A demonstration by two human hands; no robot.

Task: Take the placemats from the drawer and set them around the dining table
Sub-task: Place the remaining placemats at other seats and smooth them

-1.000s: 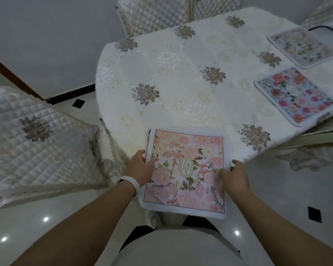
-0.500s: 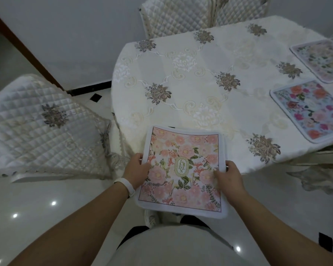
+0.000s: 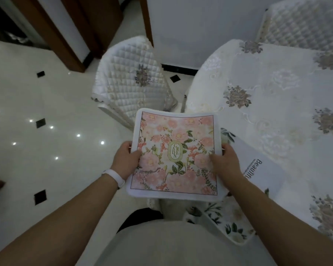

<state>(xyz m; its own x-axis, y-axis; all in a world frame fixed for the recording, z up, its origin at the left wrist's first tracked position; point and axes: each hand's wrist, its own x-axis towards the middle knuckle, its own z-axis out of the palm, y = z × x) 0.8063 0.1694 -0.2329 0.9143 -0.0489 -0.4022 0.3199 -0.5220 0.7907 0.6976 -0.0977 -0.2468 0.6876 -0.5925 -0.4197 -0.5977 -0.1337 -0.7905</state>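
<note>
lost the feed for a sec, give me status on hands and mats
Left hand and right hand both gripping pink placemat, off the table. White placemat lying on table edge. Quilted chair ahead.

The pink floral placemat (image 3: 174, 156) looked like soft matt cloth with a printed face and a plain white padded border; the white placemat (image 3: 258, 181) lying on the table seemed smooth printed fabric, faintly sheened; the tablecloth (image 3: 277, 96) was pale embroidered cloth with raised, slightly lustrous flowers; the chair cover (image 3: 131, 79) was quilted, satiny cloth; the floor (image 3: 37, 96) was glossy tile that mirrored ceiling lights; the door frame (image 3: 52, 35) looked like dark polished wood; the wristband (image 3: 112, 174) appeared smooth matt plastic or rubber.
</note>
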